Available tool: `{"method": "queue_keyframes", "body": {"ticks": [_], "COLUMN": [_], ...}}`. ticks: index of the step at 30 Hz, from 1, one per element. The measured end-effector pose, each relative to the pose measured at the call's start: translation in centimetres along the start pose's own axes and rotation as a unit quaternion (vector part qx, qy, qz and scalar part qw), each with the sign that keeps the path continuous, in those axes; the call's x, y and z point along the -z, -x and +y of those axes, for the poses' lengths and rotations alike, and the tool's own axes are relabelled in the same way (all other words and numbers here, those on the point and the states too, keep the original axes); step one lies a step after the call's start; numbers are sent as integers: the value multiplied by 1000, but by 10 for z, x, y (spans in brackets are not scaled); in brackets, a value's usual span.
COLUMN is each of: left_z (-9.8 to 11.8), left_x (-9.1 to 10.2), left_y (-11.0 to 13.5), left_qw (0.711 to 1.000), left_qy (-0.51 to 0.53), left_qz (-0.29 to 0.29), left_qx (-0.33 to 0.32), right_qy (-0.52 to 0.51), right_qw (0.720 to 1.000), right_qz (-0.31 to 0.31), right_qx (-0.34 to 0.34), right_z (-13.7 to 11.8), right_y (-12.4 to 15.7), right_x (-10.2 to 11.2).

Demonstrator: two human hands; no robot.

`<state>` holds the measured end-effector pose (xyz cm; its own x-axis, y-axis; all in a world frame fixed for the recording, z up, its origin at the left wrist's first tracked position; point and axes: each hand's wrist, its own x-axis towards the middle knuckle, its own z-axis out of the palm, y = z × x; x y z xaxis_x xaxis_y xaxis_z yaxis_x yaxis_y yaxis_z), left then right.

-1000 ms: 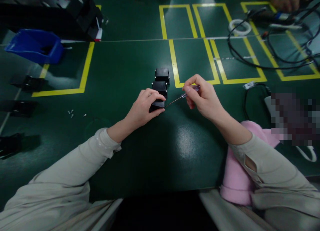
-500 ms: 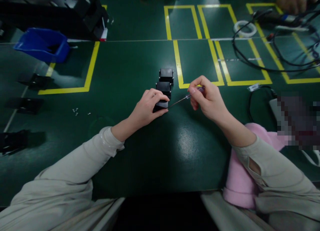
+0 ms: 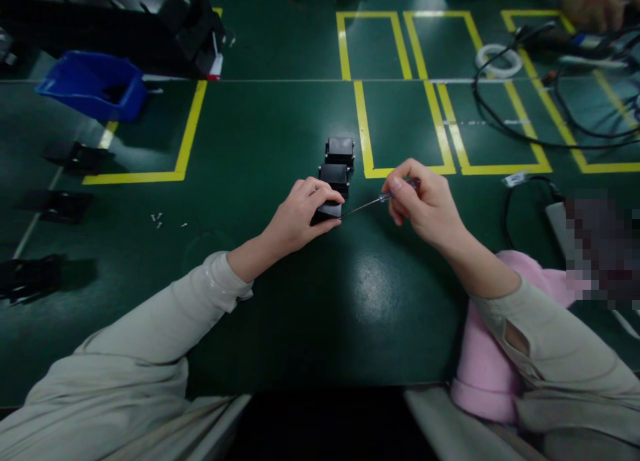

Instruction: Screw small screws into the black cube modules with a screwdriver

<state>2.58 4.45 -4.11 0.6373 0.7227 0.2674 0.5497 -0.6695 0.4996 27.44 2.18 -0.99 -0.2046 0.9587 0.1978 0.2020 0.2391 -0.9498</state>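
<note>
My left hand [image 3: 311, 211] is closed around a small black box-shaped part [image 3: 327, 211] on the green table, thumb at its near side and fingers over the top. In my right hand [image 3: 420, 198] is a screwdriver [image 3: 367, 206] with a clear purplish handle. Its thin shaft points left, and the tip meets the right near corner of the held part, by my left thumb. Just beyond stand two similar black parts in a row, a nearer one [image 3: 335, 175] and a farther one [image 3: 340, 149], with small shiny screws at their sides.
Several small screws [image 3: 158, 219] lie left of my left hand. A blue bin [image 3: 95, 86] and more black parts [image 3: 65, 206] are farther left. Pink cloth [image 3: 483, 368] lies under my right forearm. Black cables [image 3: 493, 118], a white ring [image 3: 499, 60] and another person's hand [image 3: 595, 4] are at the upper right.
The whole scene has shifted slightly rightward as the head view turned. Both hands keep their hold, and the screwdriver tip stays at the same corner of the black part.
</note>
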Motion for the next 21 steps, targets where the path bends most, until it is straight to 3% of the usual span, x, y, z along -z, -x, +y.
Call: {"method": "queue_keyframes", "body": {"ticks": [21], "left_z": [-4], "left_x": [2], "left_y": [0], "left_qw": [1000], "left_qy": [6], "left_qz": [-10], "left_qx": [1], "right_qy": [-6], "right_qw": [1000], "right_qz": [-3], "right_qx": [-16], "right_z": [0], "right_y": [1], "right_x": [1]}}
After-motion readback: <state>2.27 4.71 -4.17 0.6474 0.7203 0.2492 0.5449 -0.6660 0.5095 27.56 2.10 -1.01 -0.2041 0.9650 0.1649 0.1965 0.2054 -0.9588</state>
